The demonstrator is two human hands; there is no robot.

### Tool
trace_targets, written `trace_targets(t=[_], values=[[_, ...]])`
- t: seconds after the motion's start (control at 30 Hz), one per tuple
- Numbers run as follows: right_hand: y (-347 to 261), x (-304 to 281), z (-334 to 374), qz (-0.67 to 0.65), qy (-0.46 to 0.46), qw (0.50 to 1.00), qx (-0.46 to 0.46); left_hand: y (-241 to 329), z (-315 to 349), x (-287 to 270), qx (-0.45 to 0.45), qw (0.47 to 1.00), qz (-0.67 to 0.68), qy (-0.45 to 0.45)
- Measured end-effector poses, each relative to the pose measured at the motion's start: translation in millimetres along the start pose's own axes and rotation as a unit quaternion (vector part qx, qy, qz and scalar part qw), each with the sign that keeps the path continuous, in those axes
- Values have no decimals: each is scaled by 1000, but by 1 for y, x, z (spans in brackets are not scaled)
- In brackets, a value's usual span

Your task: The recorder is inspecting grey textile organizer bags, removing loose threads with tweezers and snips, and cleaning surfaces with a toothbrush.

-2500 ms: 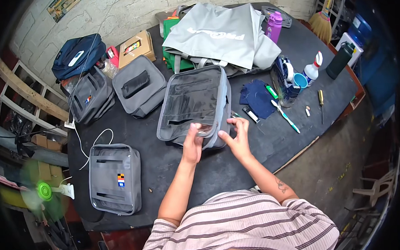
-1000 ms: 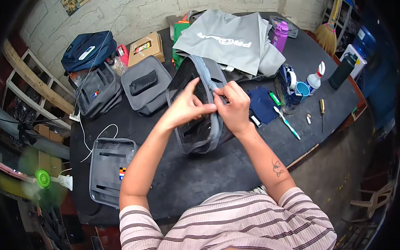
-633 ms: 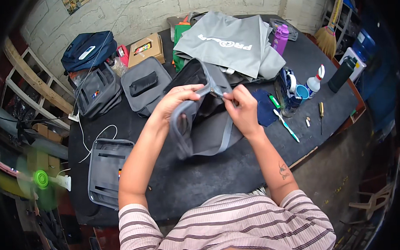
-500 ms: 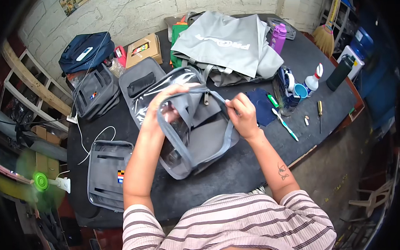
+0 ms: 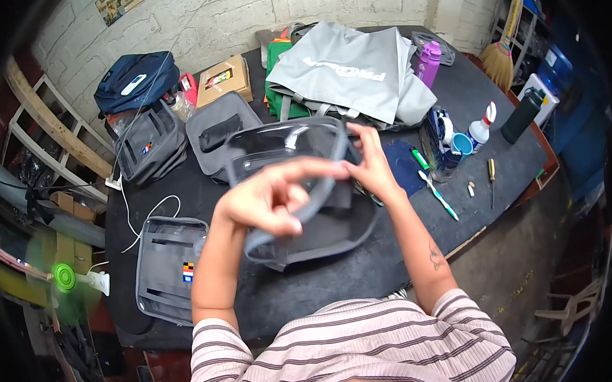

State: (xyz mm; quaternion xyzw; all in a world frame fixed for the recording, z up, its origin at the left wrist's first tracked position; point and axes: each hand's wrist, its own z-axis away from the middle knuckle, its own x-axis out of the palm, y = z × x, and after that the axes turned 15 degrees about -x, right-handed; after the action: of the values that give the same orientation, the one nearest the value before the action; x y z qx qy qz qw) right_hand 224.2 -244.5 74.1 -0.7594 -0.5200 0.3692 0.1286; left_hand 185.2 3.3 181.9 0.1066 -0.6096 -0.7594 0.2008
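A grey fabric bag (image 5: pixel 342 240) with a clear plastic panel and grey edging stands in front of me on the dark table. Over its near side is my left hand (image 5: pixel 265 199), blurred, its index finger stretched along the rim towards my other hand. The remaining fingers are loosely curled, with nothing visible in them. My right hand (image 5: pixel 376 164) is closed at the bag's right upper edge, thumb and fingers pinching the edging. What lies between the fingertips is partly hidden. Behind the bag sits another grey case (image 5: pixel 218 123) with a dark pocket.
A clear-fronted grey case (image 5: pixel 166 265) lies left, near a white cable. Further back are stacked grey bags (image 5: pixel 150 143), a navy bag (image 5: pixel 134 82), a cardboard box (image 5: pixel 225 82) and grey totes (image 5: pixel 345 70). A toothbrush (image 5: pixel 439 195), screwdriver (image 5: pixel 492 176) and spray bottle (image 5: pixel 479 129) are right.
My left hand has come out of the bag's opening and moved right and nearer, its index finger now extended. The clear panel has swung over the opening. My right hand stays by the edge.
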Motion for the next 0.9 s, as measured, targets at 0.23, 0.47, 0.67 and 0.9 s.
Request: trace_targets(t=[0.23, 0.47, 0.67, 0.9], values=[[-20, 27, -31, 113, 259, 954, -101, -14, -19, 43, -38, 894, -233, 380], [-63, 28, -29, 86, 336, 889, -298, -21, -44, 44, 94, 806, -193, 552], [-32, 19, -8, 116, 322, 902, -262, -57, -45, 14, 166, 679, -308, 645], [-20, -1, 0, 167, 262, 904, -294, -88, -51, -9, 270, 772, -8, 576]])
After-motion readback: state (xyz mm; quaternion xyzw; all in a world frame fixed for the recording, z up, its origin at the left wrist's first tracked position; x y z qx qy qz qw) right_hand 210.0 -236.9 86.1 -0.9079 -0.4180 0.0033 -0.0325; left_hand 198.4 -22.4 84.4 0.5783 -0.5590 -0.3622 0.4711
